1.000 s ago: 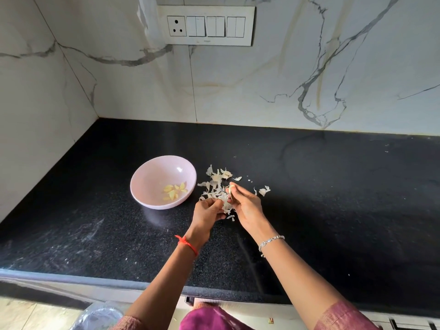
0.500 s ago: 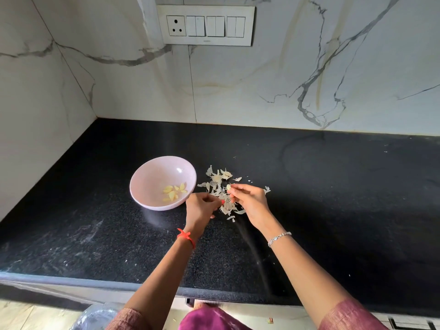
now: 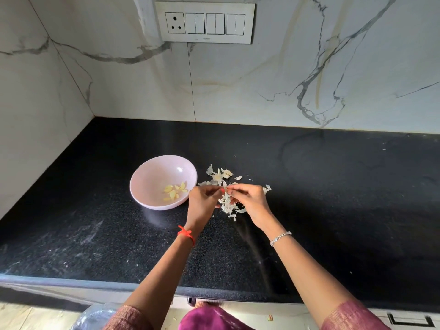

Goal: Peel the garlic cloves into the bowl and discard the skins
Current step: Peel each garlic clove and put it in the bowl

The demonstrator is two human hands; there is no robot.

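A pale pink bowl (image 3: 152, 177) stands on the black counter and holds several peeled yellow garlic cloves (image 3: 175, 191). Just right of it lies a loose pile of papery garlic skins (image 3: 220, 176). My left hand (image 3: 203, 203) and my right hand (image 3: 250, 201) meet above the pile, fingertips together, both pinching a small garlic clove (image 3: 225, 190) that is mostly hidden by the fingers. More skins (image 3: 229, 207) lie under and between the hands.
The black counter (image 3: 333, 198) runs to a marble wall at the back and left, with a switch panel (image 3: 204, 22) above. A clear plastic bag (image 3: 95, 315) shows below the counter's front edge at lower left.
Both hands have lifted slightly from the skin pile and drawn their fingertips together on the clove. The bowl and the skins on the counter have not moved.
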